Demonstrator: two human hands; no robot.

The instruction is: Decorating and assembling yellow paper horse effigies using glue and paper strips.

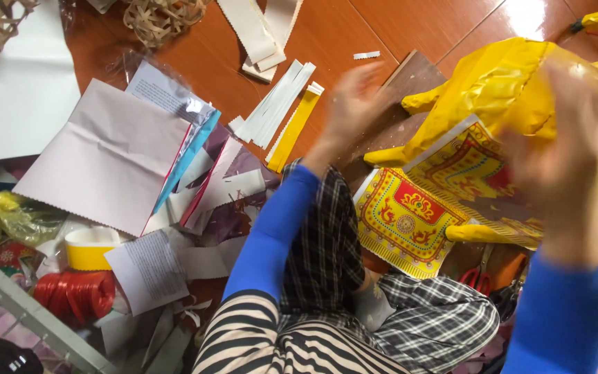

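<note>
Hands blur over a shiny yellow paper-and-foil figure with stubby legs [500,90] that stands on the reddish-brown wooden floor [396,28] at the right of the view. The left hand [354,104] hovers by the figure's left flank with fingers spread; whether it touches the foil I cannot tell. The right hand [569,159] lies against the figure's near side, fingers loosely curled, but the blur hides whether it grips anything. A square yellow-and-red ornamented paper panel [406,221] hangs from the figure's side, above the person's checked trouser leg [327,242]. A pair of red-handled scissors [477,278] lies just below the panel. To the left, a large creased pale-pink paper sheet [109,156] covers a pile of cut papers, with white pinked-edge paper strips [275,104] and a yellow paper strip [295,128] beside it. Near the lower left sit a yellow-and-white tape roll [90,249] and a spool of red glossy ribbon [77,294].
</note>
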